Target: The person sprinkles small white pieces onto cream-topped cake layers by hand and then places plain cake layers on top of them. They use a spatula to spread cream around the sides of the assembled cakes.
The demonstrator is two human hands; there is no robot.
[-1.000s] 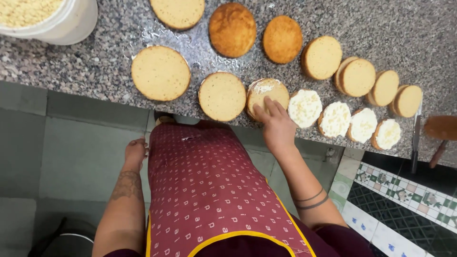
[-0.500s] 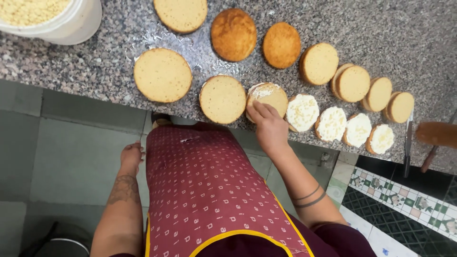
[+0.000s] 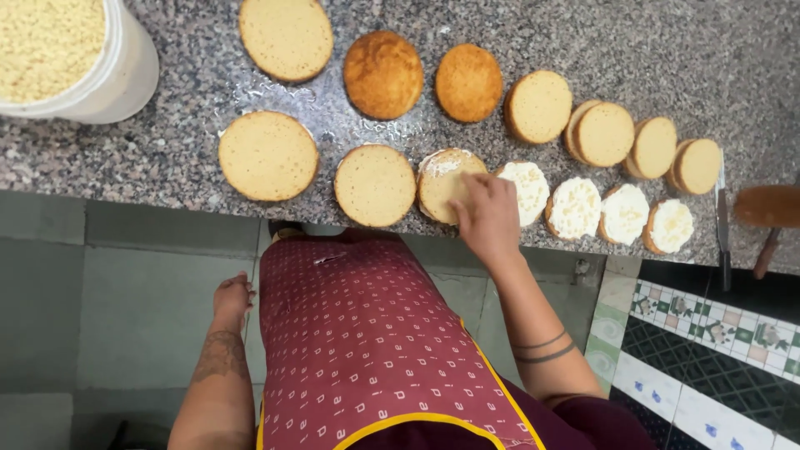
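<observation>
At my side, below the counter edge, my left hand [image 3: 232, 297] hangs loose, holding nothing. Fwd, my right hand [image 3: 487, 218] lies flat on a partly creamed sponge round [image 3: 442, 179] at the counter [image 3: 167, 158] front, fingers together, prob. pressing topping on. Creamed rounds [image 3: 575, 208] lie right of it; plain rounds [image 3: 467, 82] in the rear row; crumb tub [image 3: 62, 58] far left.
</observation>
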